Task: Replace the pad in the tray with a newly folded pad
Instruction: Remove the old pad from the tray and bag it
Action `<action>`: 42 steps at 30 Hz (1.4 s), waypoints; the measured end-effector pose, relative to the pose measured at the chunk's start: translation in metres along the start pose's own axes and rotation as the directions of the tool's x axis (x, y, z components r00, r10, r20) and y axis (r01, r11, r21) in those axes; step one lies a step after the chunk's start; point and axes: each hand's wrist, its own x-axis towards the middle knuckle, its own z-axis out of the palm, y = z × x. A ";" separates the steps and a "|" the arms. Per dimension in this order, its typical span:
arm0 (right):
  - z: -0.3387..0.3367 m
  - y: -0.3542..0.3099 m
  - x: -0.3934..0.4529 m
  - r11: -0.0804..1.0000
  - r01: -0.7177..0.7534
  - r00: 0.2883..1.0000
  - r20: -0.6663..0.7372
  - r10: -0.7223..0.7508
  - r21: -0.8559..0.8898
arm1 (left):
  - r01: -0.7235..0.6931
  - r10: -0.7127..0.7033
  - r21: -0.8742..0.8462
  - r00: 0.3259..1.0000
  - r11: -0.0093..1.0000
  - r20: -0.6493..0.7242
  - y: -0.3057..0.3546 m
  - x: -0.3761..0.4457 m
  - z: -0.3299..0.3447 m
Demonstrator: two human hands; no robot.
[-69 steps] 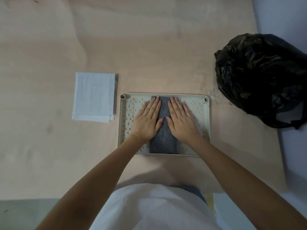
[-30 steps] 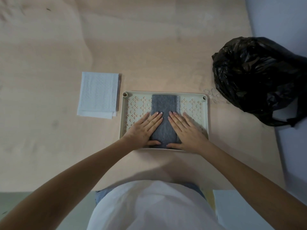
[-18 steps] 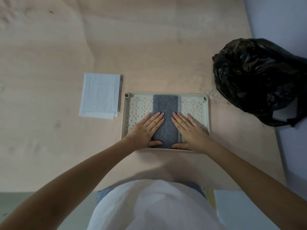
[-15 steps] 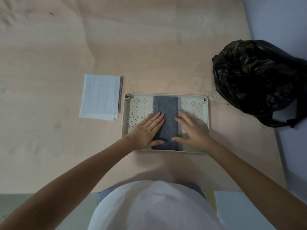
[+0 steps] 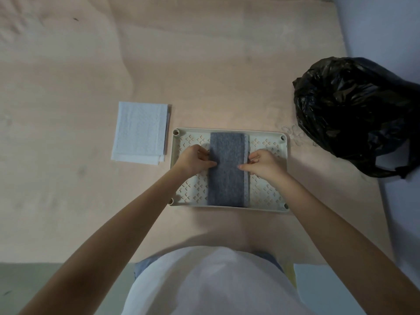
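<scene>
Grey pad [image 5: 227, 169], lying down the middle of the tray [image 5: 229, 208], is pinched at its long edges by the left hand [image 5: 193, 161] and right hand [image 5: 263, 163]; if lifted unevenly, it could sag and snag the rim

A dark grey pad [image 5: 227, 169] lies in a cream tray [image 5: 229, 208] pierced with small chevron cut-outs. Beside it sit a white embossed folded pad [image 5: 141, 130], a glossy black bag [image 5: 359, 114] and the pale peach surface [image 5: 204, 64].

Wooden table [image 5: 204, 64] bears tray [image 5: 229, 130], white pad [image 5: 141, 130], black bag [image 5: 354, 110].
</scene>
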 end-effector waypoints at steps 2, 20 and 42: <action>0.000 -0.002 -0.001 1.000 0.002 0.999 0.040 -0.003 0.016 | 0.021 -0.021 -0.021 0.999 1.000 0.028 0.002 0.002 -0.001; -0.004 -0.015 0.000 0.979 0.019 0.999 0.026 -0.025 0.205 | 0.042 -0.044 -0.197 0.999 0.980 -0.003 0.011 -0.001 -0.012; -0.011 -0.019 -0.003 0.768 -0.256 0.953 0.288 0.097 0.588 | 0.284 -0.207 -0.480 0.956 0.830 0.207 0.021 -0.008 -0.025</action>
